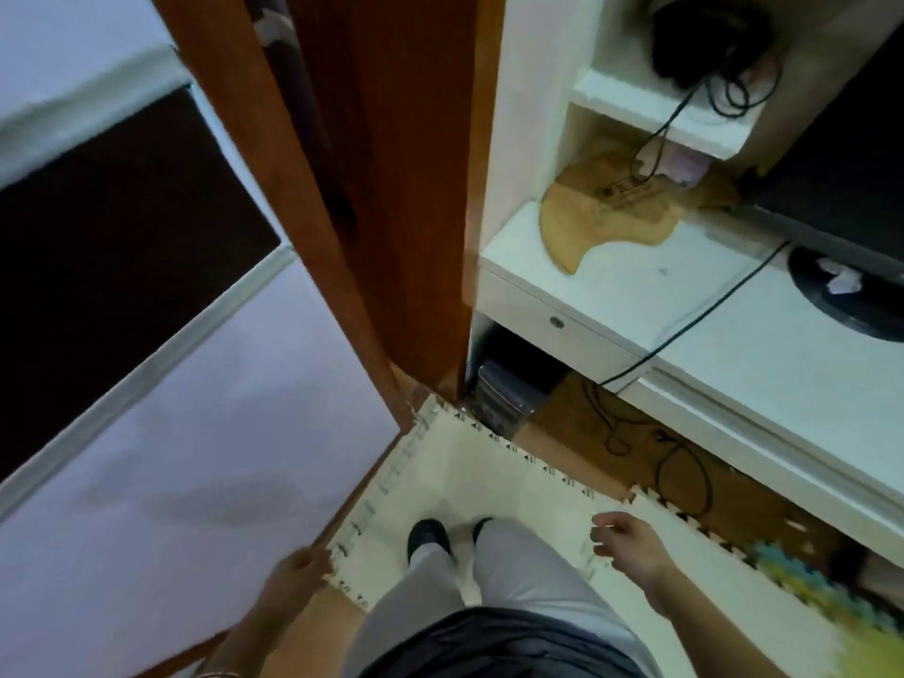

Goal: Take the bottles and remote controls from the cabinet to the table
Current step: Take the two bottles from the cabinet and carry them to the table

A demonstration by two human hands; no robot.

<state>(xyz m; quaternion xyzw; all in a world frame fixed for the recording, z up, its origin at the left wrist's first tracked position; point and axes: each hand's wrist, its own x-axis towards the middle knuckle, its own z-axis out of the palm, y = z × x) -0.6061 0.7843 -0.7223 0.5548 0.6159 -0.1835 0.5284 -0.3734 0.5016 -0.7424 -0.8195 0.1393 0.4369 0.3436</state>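
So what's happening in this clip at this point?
A person stands on cream foam floor mats, looking down at their feet. The left hand grips the edge of a white door panel with wood trim; the right hand hangs open and empty. A white desk with cables sits to the right. No bottles or remote controls are in view, and neither hand carries anything.

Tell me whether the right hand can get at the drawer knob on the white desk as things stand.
Probably yes. The right hand is empty and open, and nothing stands between it and the drawer knob, only bare floor mat. It would need to lift and reach forward.
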